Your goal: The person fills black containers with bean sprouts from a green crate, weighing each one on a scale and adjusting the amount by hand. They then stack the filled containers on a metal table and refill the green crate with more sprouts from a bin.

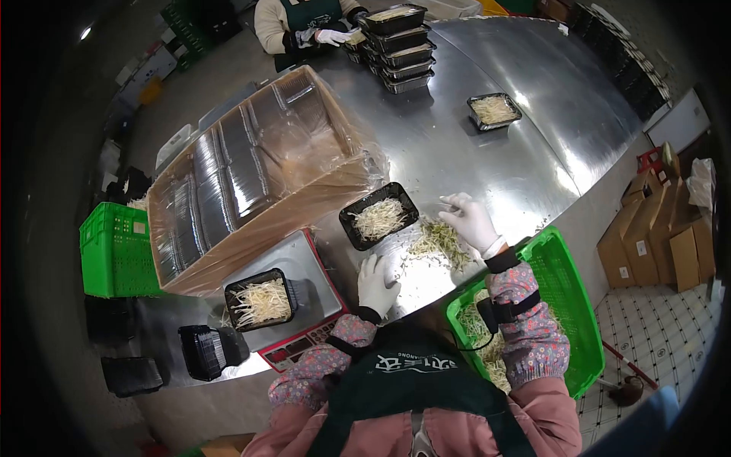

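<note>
My left hand (378, 286), in a white glove, lies on the steel table with its fingers stretched out, nothing visible in it. Just above the table hovers my right hand (474, 225), also gloved, fingers bent but apart. Beside it is a loose pile of greenish sprout scraps (442, 245). A black tray of bean sprouts (379, 218) sits beyond my hands, touched by neither. To the left, another black tray of sprouts (260, 300) rests on a scale (308, 266) with a red front panel. A green crate (565, 266) holding sprouts stands under my right forearm.
A large plastic-lined carton (335, 171) of black trays occupies the left side. Across the table, a person with gloved hands (333, 36) stands by stacked filled trays (407, 57). A single filled tray (493, 111) sits farther right. Empty black trays (205, 352) lie near left.
</note>
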### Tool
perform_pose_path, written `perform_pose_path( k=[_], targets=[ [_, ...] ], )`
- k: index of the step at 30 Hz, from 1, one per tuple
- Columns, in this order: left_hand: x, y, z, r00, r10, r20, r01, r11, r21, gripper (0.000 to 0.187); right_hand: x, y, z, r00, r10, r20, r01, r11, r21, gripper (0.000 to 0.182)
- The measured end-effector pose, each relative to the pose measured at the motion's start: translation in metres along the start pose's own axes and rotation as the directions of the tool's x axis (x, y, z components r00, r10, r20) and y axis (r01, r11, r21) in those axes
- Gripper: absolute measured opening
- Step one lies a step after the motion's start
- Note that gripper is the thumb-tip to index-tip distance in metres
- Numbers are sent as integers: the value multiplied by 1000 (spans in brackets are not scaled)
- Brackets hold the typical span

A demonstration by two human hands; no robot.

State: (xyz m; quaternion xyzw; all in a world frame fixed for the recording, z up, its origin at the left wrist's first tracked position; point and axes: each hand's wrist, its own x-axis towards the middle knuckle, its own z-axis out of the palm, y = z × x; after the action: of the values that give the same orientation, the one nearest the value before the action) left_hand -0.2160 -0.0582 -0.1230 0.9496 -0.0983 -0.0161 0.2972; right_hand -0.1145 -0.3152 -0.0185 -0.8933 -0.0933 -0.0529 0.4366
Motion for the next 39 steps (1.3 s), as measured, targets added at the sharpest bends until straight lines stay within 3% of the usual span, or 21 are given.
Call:
perform_pose_path(
  k=[2, 3, 7, 9, 12, 13, 14, 16, 20, 22, 24, 30, 34, 36, 37, 39],
  targets=[
    [7, -4, 6, 989, -147, -14, 140, 968, -207, 64, -23, 15, -21, 991, 136, -17, -133, 985, 111, 32],
    [14, -7, 10, 991, -104, -81, 81, 967, -240, 56, -36, 25, -28, 983, 177, -38, -171, 977, 124, 32],
    [71, -21, 25, 990, -103, -99, 66, 943, -326, 47, -78, 46, -49, 948, 306, -94, -283, 938, 202, 29],
    [96, -26, 26, 990, -64, -128, 20, 949, -315, 45, -95, 51, -57, 932, 345, -113, -314, 922, 226, 27],
    [75, -14, 21, 979, -8, -203, -35, 977, -211, 51, -120, 54, -67, 913, 379, -151, -327, 902, 283, 26],
    [56, -9, 21, 976, -67, -209, 64, 998, -22, 64, -129, 58, -72, 915, 361, -179, -314, 917, 247, 24],
    [38, -8, 26, 965, -148, -215, 161, 986, 44, 79, -138, 60, -75, 911, 367, -190, -317, 915, 249, 24],
    [22, -1, 35, 873, -448, -194, 464, 885, 43, 87, -153, 60, -82, 879, 421, -223, -369, 898, 239, 23],
    [38, -2, 68, 937, -263, -231, 312, 926, 212, 92, -171, 63, -85, 859, 467, -211, -403, 870, 284, 22],
    [60, 15, 82, 997, 76, -30, -66, 966, 251, 92, -177, 58, -90, 868, 452, -206, -395, 880, 265, 22],
    [88, 32, 98, 990, 140, -18, -133, 969, 208, 88, -184, 52, -94, 883, 419, -211, -375, 901, 219, 23],
    [157, 42, 120, 983, 157, -93, -152, 986, 65, 79, -229, 61, -109, 882, 418, -215, -398, 908, 133, 22],
    [192, 45, 115, 980, 67, -188, -65, 998, 16, 80, -263, 69, -124, 827, 495, -266, -467, 869, 166, 21],
    [206, 51, 119, 985, -72, -158, 63, 996, -59, 72, -273, 71, -132, 805, 529, -267, -506, 848, 157, 21],
    [206, 52, 121, 985, -72, -158, 64, 996, -55, 72, -277, 72, -134, 787, 551, -278, -522, 834, 176, 21],
    [201, 53, 121, 979, 201, -21, -197, 975, 105, 59, -280, 73, -137, 758, 588, -281, -547, 809, 215, 20]
  ],
)
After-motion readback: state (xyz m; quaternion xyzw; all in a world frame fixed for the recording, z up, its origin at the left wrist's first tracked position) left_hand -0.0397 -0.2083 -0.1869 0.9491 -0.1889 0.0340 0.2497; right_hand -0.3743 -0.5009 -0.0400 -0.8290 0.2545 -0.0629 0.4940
